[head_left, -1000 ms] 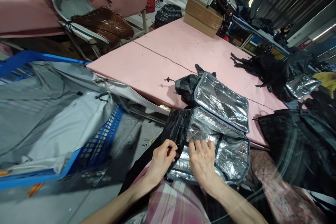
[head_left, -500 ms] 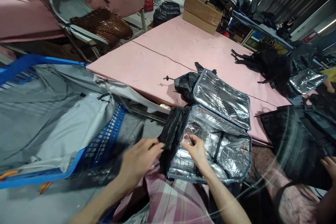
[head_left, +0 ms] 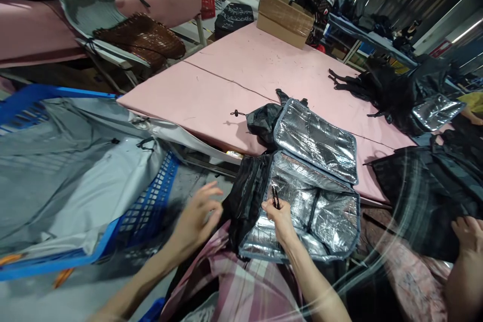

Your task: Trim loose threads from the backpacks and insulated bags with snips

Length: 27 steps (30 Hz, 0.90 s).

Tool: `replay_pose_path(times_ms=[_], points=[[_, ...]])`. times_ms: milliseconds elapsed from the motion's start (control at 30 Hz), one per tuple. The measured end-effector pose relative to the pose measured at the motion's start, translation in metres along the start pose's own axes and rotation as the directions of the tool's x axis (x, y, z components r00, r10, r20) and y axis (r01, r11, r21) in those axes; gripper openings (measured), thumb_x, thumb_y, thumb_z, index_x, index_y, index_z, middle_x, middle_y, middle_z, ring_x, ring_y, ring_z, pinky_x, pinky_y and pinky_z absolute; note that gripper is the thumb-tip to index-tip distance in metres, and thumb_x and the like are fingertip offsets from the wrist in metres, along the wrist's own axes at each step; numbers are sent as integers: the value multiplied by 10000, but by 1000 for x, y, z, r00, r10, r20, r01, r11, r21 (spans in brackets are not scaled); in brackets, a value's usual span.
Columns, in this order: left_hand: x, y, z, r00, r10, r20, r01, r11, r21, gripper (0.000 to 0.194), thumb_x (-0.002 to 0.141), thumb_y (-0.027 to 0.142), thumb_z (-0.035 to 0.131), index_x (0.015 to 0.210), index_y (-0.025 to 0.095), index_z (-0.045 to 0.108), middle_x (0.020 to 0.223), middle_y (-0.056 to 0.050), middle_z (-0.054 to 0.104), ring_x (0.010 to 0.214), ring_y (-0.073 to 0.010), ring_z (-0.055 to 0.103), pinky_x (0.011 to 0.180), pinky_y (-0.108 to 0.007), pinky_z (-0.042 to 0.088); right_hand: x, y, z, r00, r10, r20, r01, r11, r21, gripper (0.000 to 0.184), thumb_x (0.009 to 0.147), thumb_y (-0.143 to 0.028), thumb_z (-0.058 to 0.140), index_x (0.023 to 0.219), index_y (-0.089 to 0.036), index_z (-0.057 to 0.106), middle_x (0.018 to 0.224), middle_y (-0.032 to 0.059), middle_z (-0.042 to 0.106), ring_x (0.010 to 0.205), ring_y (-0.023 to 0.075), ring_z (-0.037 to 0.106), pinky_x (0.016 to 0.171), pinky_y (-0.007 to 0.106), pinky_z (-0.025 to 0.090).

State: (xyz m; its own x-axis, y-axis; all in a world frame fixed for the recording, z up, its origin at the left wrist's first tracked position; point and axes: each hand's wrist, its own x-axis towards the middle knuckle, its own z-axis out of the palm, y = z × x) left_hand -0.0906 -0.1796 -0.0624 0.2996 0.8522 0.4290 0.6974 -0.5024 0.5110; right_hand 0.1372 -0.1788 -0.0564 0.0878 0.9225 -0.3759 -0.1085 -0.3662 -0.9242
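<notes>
An insulated bag (head_left: 298,186) with silver foil lining and dark camouflage sides lies across my lap against the table edge. Its foil-lined lid (head_left: 315,138) is folded back onto the pink table. My right hand (head_left: 279,217) is closed around small dark thread snips (head_left: 275,197), their two blades pointing up over the bag's foil interior. To the left of the bag, my left hand (head_left: 199,216) hangs apart from it, somewhat blurred, with the fingers spread and nothing in them.
A blue basket (head_left: 109,236) lined with grey fabric stands at left. The pink table (head_left: 211,73) carries a cardboard box (head_left: 285,17) and other black bags (head_left: 392,85). At right, a co-worker's hand (head_left: 470,234) rests on a dark bag (head_left: 426,196). A chair (head_left: 83,10) stands at upper left.
My left hand has come off the bag's dark side, moving left, and its fingers have opened. The snips in my right hand now point more upright.
</notes>
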Motion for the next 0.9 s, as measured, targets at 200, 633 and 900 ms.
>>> replay_pose_path(times_ms=[200,633,900], points=[[-25,-6,6,980,-123,155,88,973,212,328,818,406,501,1032,173,586,1178,-119,577,1074,-261,533,873,-397,450,4,1,9,1000,-11,22,11,1000,20,275,594,-344,700,529,-153,514,457,-74,351,450,52,261,453,204,180],[-2,59,17,607,-543,581,733,665,-144,396,833,471,348,1022,161,506,517,15,588,522,-186,615,545,-257,473,-89,-1,-154,747,-228,-625,126,971,-204,363,697,-486,630,788,-135,631,546,-52,379,493,72,322,467,206,262],[56,61,-10,741,-629,238,672,701,-240,428,763,460,471,1057,164,564,452,55,523,444,-127,531,491,-204,418,-125,44,-142,710,-188,-679,51,975,-217,367,748,-471,575,919,-148,599,580,-35,493,512,94,409,506,215,332]])
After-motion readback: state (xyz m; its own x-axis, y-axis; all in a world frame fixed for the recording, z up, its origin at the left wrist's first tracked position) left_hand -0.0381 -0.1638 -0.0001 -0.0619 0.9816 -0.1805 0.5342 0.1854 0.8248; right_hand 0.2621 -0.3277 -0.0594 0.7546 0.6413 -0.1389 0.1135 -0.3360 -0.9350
